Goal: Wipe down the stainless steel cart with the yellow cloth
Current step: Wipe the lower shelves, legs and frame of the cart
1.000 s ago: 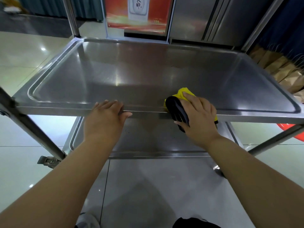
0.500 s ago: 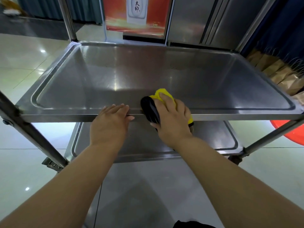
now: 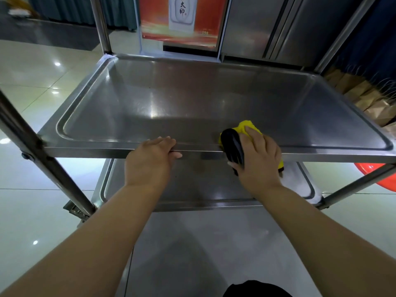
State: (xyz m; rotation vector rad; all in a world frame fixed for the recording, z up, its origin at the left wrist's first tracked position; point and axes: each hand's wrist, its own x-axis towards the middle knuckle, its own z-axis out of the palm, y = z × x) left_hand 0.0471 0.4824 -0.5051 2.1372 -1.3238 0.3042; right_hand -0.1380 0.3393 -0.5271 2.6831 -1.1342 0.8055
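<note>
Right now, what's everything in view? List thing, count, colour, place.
cart top shelf: one, steel grey, centre
lower shelf: one, steel grey, beneath the top shelf
yellow cloth: one, yellow with a black side, on the top shelf's near edge
poster: one, red and white, behind the cart
paper bags: several, brown, far right
basin: one, red, on the floor at right, partly hidden
left hand: fingers over the near edge
right hand: holds the cloth
</note>
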